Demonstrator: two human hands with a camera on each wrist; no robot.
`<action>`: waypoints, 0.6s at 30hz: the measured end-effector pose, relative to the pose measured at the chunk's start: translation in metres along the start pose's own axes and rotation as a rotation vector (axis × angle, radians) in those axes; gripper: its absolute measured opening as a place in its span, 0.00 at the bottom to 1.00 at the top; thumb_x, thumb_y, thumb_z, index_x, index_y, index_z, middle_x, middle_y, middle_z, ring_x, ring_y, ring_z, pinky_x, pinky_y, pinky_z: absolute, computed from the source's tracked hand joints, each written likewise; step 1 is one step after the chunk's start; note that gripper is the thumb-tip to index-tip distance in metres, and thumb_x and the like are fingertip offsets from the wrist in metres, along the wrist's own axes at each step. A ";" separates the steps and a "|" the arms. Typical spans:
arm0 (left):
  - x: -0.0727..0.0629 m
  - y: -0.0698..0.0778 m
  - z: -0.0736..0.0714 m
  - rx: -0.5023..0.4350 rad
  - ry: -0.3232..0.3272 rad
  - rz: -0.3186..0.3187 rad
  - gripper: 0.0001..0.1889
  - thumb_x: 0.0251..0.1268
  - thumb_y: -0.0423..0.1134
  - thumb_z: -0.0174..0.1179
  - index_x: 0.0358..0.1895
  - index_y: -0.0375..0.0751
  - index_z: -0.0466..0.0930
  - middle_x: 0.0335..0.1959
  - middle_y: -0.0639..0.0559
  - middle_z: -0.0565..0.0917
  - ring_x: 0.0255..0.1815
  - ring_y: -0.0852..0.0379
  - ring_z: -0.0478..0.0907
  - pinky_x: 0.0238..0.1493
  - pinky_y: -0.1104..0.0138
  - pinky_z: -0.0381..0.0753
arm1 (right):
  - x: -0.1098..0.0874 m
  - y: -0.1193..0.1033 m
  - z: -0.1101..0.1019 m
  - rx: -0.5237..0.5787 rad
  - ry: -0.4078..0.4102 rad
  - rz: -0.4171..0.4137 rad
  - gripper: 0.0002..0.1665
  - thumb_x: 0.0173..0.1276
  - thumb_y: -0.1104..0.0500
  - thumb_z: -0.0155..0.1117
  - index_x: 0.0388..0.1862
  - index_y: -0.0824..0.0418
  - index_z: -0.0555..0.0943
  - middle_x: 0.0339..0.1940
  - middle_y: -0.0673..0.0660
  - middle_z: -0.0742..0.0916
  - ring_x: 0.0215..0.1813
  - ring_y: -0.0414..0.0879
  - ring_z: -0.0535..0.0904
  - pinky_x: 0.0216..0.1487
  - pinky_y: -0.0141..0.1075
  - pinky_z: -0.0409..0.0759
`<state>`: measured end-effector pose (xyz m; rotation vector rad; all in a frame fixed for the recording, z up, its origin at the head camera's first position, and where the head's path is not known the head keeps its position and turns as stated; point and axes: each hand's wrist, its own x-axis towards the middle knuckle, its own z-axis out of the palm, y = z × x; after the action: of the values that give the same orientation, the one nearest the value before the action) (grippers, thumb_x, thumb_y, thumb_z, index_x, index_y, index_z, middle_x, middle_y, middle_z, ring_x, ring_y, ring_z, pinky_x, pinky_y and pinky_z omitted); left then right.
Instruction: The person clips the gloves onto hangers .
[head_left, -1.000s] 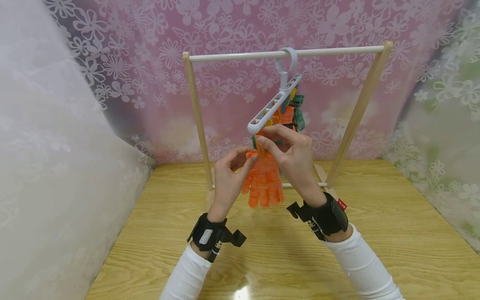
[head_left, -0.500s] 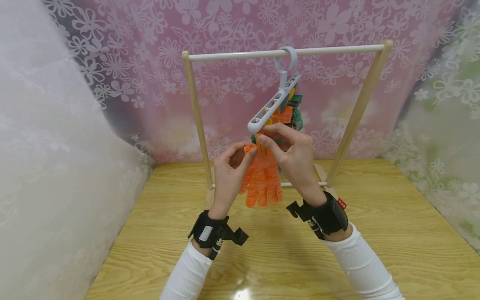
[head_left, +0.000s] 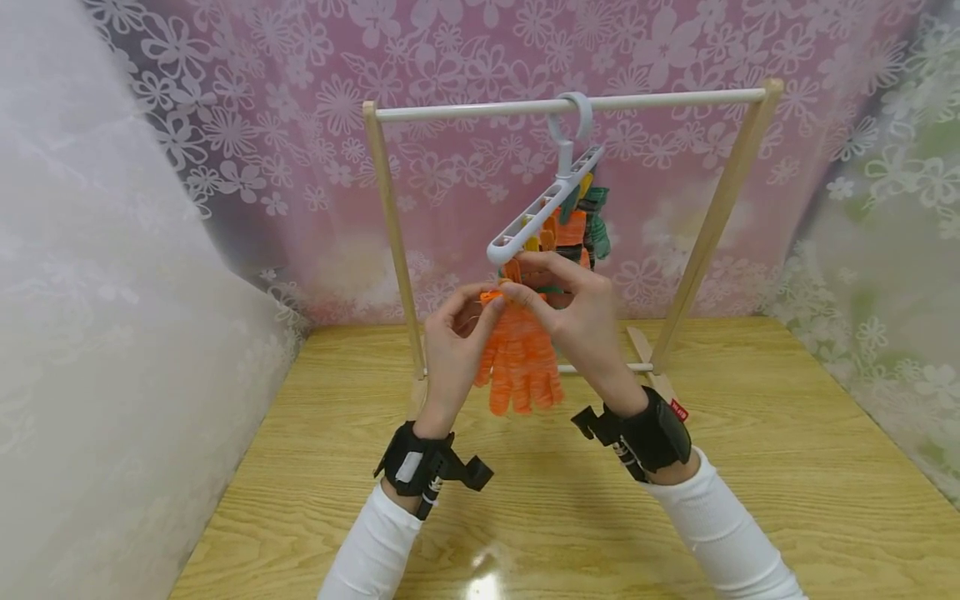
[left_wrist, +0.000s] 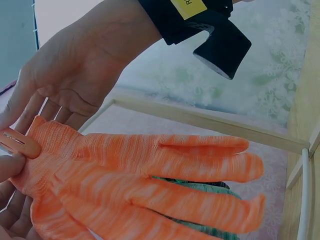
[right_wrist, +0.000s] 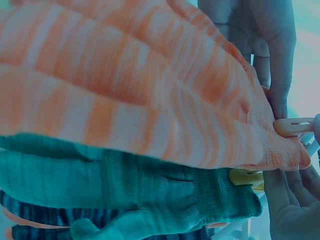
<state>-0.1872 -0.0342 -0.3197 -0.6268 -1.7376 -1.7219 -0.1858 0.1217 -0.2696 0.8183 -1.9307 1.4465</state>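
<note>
An orange knitted glove hangs fingers down under the front end of the grey hanger. An orange clothespin sits on its cuff. My left hand pinches the cuff's left corner between thumb and fingers. My right hand pinches the clothespin, its thumb at the clip's outer end in the right wrist view. Close behind hangs a green glove under a yellow clothespin. Some of my right fingers are hidden behind the orange glove.
The hanger hooks over the white rod of a wooden stand. More orange, black and green gloves hang farther back along it. A wood-grain table lies below, with floral curtains behind and at the sides.
My right hand has shifted slightly left and down, closer to my left fingertips. The glove has risen and moved slightly left. The hanger's front end has swung a little left.
</note>
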 end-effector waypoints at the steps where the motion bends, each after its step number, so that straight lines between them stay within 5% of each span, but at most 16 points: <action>1: 0.000 -0.002 -0.001 -0.003 0.000 -0.002 0.10 0.71 0.32 0.63 0.51 0.32 0.83 0.37 0.39 0.85 0.37 0.60 0.84 0.44 0.66 0.86 | -0.001 0.002 0.001 0.004 -0.001 0.001 0.21 0.64 0.65 0.75 0.56 0.63 0.86 0.47 0.57 0.90 0.42 0.42 0.88 0.40 0.30 0.87; 8: -0.004 -0.009 -0.005 -0.018 0.024 -0.050 0.12 0.72 0.31 0.62 0.55 0.32 0.83 0.47 0.38 0.86 0.45 0.53 0.86 0.50 0.62 0.87 | -0.008 0.018 0.003 -0.020 -0.046 0.013 0.24 0.62 0.67 0.75 0.59 0.64 0.85 0.49 0.61 0.90 0.40 0.50 0.89 0.39 0.28 0.86; 18: -0.006 -0.025 -0.015 -0.015 0.014 -0.143 0.15 0.76 0.39 0.59 0.59 0.37 0.80 0.51 0.42 0.85 0.52 0.52 0.84 0.57 0.61 0.83 | -0.024 0.042 0.009 -0.139 -0.183 0.105 0.19 0.65 0.60 0.75 0.54 0.62 0.87 0.35 0.58 0.91 0.29 0.46 0.87 0.33 0.37 0.87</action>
<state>-0.1990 -0.0498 -0.3421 -0.5062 -1.7991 -1.8335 -0.2032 0.1255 -0.3151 0.8205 -2.2137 1.3179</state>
